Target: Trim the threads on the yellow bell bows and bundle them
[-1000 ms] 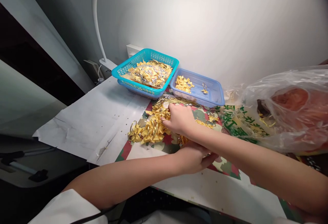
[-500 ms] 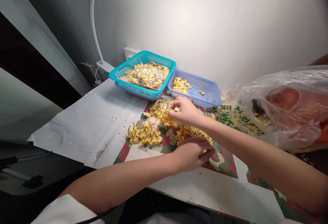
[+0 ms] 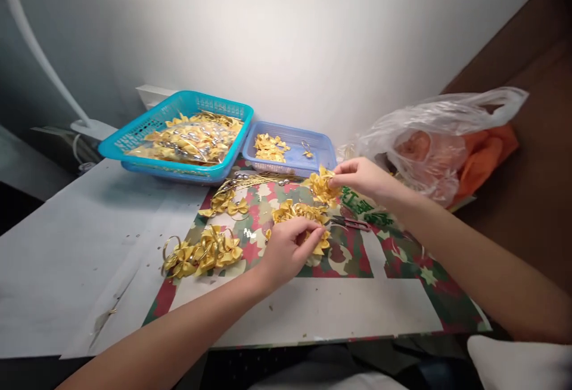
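Observation:
My right hand (image 3: 364, 180) pinches a bunch of yellow bows (image 3: 322, 186) near the right side of the patterned sheet (image 3: 259, 199). My left hand (image 3: 288, 247) has its fingers drawn together at the front edge of a middle pile of gold bows (image 3: 297, 211); whatever lies between them is too small to tell. Left of that hand sits another pile of bows with gold rings (image 3: 208, 251). A few bows (image 3: 223, 202) lie behind it, beside a bundle of gold wires with silver beads (image 3: 263, 180).
A teal basket (image 3: 179, 167) of bagged bows stands at back left, next to a blue basket (image 3: 308, 169) with loose bows. Small snips (image 3: 353, 223) lie right of the middle pile. Plastic bags (image 3: 424, 152) and a lamp (image 3: 44, 50) flank them.
The view has swung to the right. My right hand has moved from the back bows to the right with a bunch of bows. My left hand has shifted left at the middle pile.

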The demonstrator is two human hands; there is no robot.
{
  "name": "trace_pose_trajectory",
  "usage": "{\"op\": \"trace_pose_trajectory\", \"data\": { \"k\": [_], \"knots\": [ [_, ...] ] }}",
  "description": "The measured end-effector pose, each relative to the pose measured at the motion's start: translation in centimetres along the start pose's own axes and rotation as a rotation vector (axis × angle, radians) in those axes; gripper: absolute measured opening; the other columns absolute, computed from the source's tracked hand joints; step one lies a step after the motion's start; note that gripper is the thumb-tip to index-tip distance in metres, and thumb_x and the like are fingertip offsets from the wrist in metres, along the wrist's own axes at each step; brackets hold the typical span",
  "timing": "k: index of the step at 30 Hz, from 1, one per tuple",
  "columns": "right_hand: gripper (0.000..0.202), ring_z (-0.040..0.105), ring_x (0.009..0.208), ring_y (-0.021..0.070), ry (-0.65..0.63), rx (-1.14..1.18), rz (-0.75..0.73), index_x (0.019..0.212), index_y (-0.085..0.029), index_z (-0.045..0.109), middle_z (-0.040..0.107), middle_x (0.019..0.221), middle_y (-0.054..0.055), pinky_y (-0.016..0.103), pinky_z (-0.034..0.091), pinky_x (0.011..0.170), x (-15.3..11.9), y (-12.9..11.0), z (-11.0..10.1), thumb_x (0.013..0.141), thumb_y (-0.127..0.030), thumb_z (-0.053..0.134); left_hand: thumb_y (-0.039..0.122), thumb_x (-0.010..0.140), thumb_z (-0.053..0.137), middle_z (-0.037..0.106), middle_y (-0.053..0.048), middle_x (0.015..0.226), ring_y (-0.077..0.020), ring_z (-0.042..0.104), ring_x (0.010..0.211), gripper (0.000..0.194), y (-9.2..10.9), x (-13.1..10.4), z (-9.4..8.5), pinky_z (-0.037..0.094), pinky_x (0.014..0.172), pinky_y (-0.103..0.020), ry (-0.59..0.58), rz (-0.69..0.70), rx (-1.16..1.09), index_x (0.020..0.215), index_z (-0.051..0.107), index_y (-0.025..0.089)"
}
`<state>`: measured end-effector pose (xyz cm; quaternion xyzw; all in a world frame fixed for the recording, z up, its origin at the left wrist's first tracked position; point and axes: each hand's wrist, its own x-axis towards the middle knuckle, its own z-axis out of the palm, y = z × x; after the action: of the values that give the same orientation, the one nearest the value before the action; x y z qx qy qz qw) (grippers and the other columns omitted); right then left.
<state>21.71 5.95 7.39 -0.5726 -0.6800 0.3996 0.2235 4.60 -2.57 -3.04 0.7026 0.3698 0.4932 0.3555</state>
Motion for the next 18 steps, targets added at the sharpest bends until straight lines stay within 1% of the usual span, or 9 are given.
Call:
{"op": "trace_pose_trajectory", "data": {
  "k": [2,4,7,9,13,18],
  "knots": [
    [0.015,0.038,0.05,0.0083,0.054,0.029,0.065,0.054,-0.017,0.059,0.048,0.05,-0.005,0.025,0.025,0.049,-1.7,1.9,-0.5,0.06,-0.027,0.068,0.024,0.09,0.057,0.061,-0.001,0.059,-0.0114,0.048,0.053,0.021,0.3,0.3,0.1,0.037,0.053,-0.024,0.009,0.001,0.021,0.073,0.067,0.016],
    [0.014,0.044,0.053,0.0098,0.09,0.102,0.129,0.055,-0.016,0.063,0.055,0.053,-0.003,0.025,0.03,0.051,-3.4,3.5,-0.6,0.06,-0.028,0.069,0.025,0.089,0.059,0.06,0.0,0.058,-0.011,0.048,0.052,0.022,0.5,0.6,0.3,0.036,0.052,-0.023,0.019,0.032,0.063,0.071,0.067,0.016],
    [0.016,0.047,0.056,0.0108,0.123,0.244,0.228,0.058,-0.016,0.067,0.058,0.056,-0.001,0.025,0.033,0.054,-5.5,5.2,-0.1,0.06,-0.032,0.069,0.023,0.088,0.06,0.062,0.0,0.057,-0.01,0.048,0.05,0.02,0.9,1.2,0.7,0.036,0.051,-0.023,0.028,0.086,0.136,0.07,0.067,0.017],
    [0.018,0.048,0.058,0.0108,0.141,0.335,0.255,0.057,-0.016,0.067,0.059,0.057,-0.001,0.026,0.034,0.057,-6.4,5.9,0.2,0.059,-0.033,0.071,0.022,0.087,0.061,0.061,0.001,0.055,-0.0094,0.047,0.048,0.019,1.2,1.7,1.2,0.035,0.05,-0.022,0.005,0.097,0.189,0.069,0.067,0.017],
    [0.02,0.052,0.065,0.012,0.165,0.486,0.294,0.058,-0.016,0.067,0.063,0.063,0.0,0.027,0.036,0.066,-7.5,6.9,0.5,0.058,-0.035,0.073,0.023,0.084,0.061,0.054,0.003,0.048,-0.0087,0.042,0.045,0.02,1.8,2.5,2.2,0.032,0.048,-0.022,-0.062,0.083,0.319,0.066,0.067,0.017],
    [0.021,0.053,0.07,0.0123,0.209,0.563,0.333,0.061,-0.016,0.067,0.063,0.067,-0.001,0.027,0.037,0.07,-7.8,7.7,0.7,0.057,-0.035,0.073,0.023,0.08,0.06,0.045,0.006,0.043,-0.0081,0.037,0.043,0.023,2.4,3.4,3.0,0.03,0.049,-0.022,-0.076,0.048,0.444,0.058,0.063,0.017]
  ]
}}
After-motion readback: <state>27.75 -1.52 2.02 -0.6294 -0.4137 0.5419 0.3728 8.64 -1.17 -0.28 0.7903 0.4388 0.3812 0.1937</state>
